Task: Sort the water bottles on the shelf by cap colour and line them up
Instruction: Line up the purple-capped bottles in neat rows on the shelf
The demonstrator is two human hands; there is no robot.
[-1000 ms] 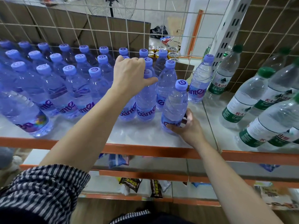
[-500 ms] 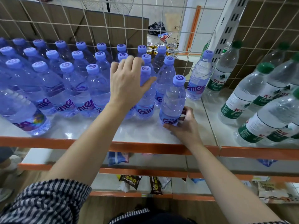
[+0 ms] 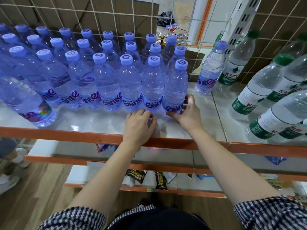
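On the white shelf [image 3: 99,121], blue-cap bottles [image 3: 106,75] upright in tight rows, from the left edge of the frame to just right of centre, backed by wire mesh [image 3: 116,13]. At the right end of the front row, the end bottle [image 3: 176,85], upright and close against its left neighbour.

Right hand [image 3: 187,113] grasping the end bottle low down, thumb at the front of the label, fingers curled round the right side. Left hand [image 3: 138,126] just left of it, palm down on the front of the shelf, fingers loosely bent, tips at the foot of the next front-row bottles, grasping nothing. Contact with those bottles not clear.

Right of centre, a lone bottle [image 3: 210,68] with a blue cap, apart from the block and just beside the first of the green-cap bottles [image 3: 259,90]. Those clear, green-labelled, loosely spaced toward the right edge.

Along the shelf front, an orange rail [image 3: 66,134]. Beyond the mesh, upper centre, some cans [image 3: 166,39]. Below, lower shelves with dark packets [image 3: 161,180]. At the bottom corners, striped sleeves [image 3: 269,213].
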